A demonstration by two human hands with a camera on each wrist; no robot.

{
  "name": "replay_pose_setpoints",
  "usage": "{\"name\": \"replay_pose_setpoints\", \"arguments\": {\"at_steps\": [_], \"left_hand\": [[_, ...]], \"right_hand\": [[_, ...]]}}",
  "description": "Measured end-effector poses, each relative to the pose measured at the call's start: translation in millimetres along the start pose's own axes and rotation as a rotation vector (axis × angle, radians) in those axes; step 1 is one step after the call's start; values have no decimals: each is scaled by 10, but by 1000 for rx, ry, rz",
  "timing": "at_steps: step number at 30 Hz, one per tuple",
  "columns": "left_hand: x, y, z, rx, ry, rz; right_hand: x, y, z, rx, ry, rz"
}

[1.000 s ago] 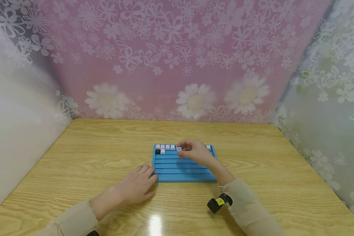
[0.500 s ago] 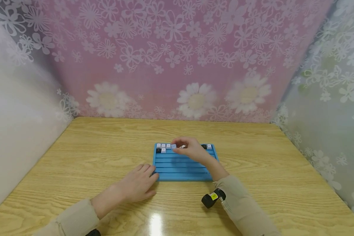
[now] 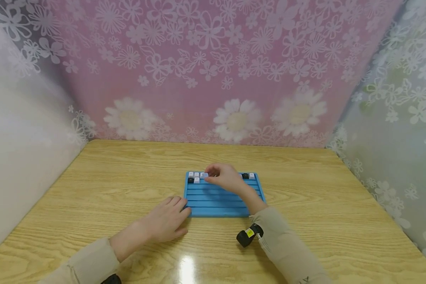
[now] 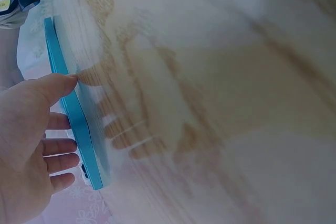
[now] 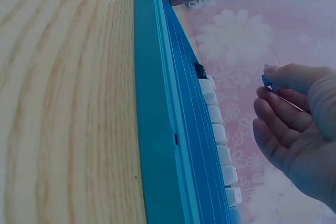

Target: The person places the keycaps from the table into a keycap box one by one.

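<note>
My right hand [image 3: 225,178] pinches a light blue keycap [image 5: 266,80] between thumb and forefinger, over the back row of a blue ridged tray [image 3: 220,203]. In the right wrist view the keycap is clear of the row. White keycaps [image 3: 193,174] stand in that row at the left end; a black keycap [image 3: 245,176] and a white one [image 3: 252,176] stand at the right. The hand hides the row's middle in the head view. My left hand [image 3: 167,221] rests at the tray's near left corner, its fairly straight fingers [image 4: 62,162] touching the edge.
The tray lies on a wood-grain table [image 3: 127,169]. A second row holds a black keycap [image 3: 191,180] and a white keycap [image 3: 197,180] at its left end. A pink flowered curtain [image 3: 184,79] hangs behind the table. A black wrist camera [image 3: 247,236] sits on the right sleeve.
My right hand has moved left along the back row with the light blue keycap, uncovering the keycaps at the right end. The left hand keeps its place at the tray's corner.
</note>
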State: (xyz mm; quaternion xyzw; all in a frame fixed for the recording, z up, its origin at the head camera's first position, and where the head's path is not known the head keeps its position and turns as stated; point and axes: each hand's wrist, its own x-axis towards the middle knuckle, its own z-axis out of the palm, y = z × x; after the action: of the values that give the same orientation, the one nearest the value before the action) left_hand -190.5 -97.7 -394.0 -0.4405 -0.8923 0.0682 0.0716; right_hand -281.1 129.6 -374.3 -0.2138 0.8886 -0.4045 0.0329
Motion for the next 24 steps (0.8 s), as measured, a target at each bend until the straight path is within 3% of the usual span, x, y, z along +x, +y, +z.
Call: {"name": "replay_pose_setpoints", "arguments": {"at_steps": [17, 24], "left_hand": [[-3, 7, -12, 4, -16, -2], [-9, 3, -23, -1, -30, -7]], "right_hand": [[116, 103, 104, -193, 90, -14], [140, 187, 167, -330, 119, -2]]}}
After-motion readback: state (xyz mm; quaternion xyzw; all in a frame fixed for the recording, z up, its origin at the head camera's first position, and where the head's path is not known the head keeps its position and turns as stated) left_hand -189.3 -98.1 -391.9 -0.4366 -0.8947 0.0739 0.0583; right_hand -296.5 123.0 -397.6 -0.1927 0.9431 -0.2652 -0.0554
